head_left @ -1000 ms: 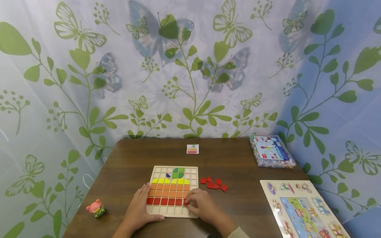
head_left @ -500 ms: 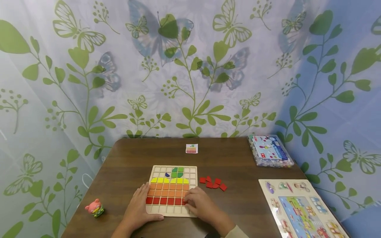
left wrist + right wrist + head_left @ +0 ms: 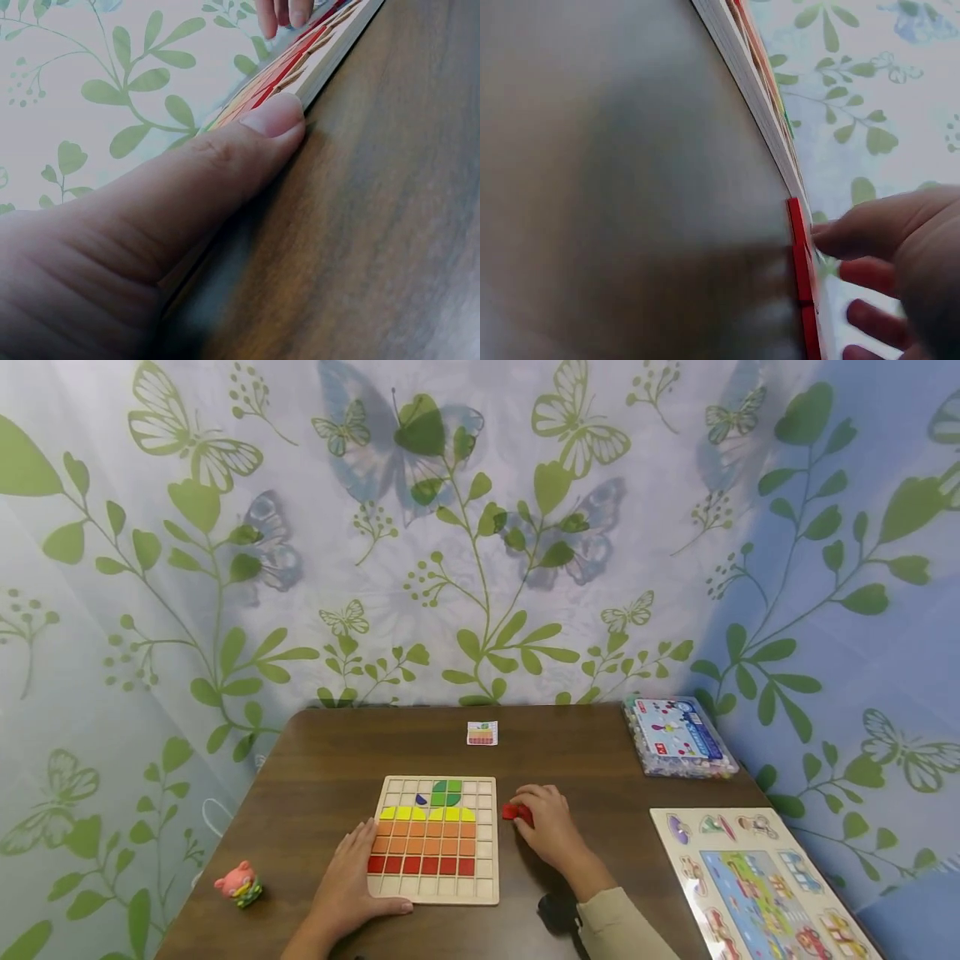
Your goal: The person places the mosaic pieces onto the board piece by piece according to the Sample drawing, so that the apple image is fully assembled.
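Note:
A wooden grid board (image 3: 486,852) lies on the table, filled with rows of yellow, orange and red tiles (image 3: 430,866). Green pieces (image 3: 447,797) and a small blue piece (image 3: 422,799) sit near its top. My left hand (image 3: 347,881) rests at the board's left side, fingers straight, with the thumb (image 3: 274,116) along its near edge. To the right of the board, my right hand (image 3: 551,827) is over the loose red pieces (image 3: 510,811), covering most of them. In the right wrist view its fingers (image 3: 870,274) are spread just above these red pieces (image 3: 800,262).
A small picture card (image 3: 482,733) lies behind the board. At the back right stands a clear box of beads (image 3: 678,739), and a wooden picture puzzle (image 3: 671,843) lies at the right. On the left is a pink toy figure (image 3: 240,885). A patterned curtain (image 3: 480,527) hangs behind the table.
My right hand has left a red square in the right end of the board's red row and moved right and away to the loose red pieces. My left hand has stayed put.

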{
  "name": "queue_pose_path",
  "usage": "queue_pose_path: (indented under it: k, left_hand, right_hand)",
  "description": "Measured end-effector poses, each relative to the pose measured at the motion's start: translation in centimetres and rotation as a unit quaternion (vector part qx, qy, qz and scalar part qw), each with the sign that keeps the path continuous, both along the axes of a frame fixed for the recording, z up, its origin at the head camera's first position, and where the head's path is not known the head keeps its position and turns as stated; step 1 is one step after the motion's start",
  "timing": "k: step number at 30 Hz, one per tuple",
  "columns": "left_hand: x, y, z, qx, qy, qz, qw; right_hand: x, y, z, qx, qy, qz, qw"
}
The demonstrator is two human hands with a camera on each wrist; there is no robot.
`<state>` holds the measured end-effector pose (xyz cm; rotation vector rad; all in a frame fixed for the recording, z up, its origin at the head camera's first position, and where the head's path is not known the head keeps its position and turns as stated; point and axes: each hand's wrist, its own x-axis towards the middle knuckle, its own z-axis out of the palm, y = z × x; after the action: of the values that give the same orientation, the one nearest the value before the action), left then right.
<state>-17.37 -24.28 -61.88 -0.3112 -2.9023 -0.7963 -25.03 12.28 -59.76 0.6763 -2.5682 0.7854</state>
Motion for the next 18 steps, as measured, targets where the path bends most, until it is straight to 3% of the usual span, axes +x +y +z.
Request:
queue_pose_path:
  k: [5, 14, 18]
  left_hand:
    - [0.1, -0.2, 0.2, -0.001, -0.007, -0.001, 1.0000]
    - [0.1, -0.1, 0.2, 0.002, -0.002, 0.001, 1.0000]
    - [0.1, 0.0, 0.2, -0.003, -0.004, 0.003, 1.0000]
  right_hand:
    - [-1.5, 0.1, -0.3, 0.012, -0.031, 0.016, 0.999]
    - [-1.4, -0.5, 0.3, 0.088, 0.032, 0.010, 0.996]
    - [-1.2, -0.6, 0.3, 0.092, 0.035, 0.020, 0.995]
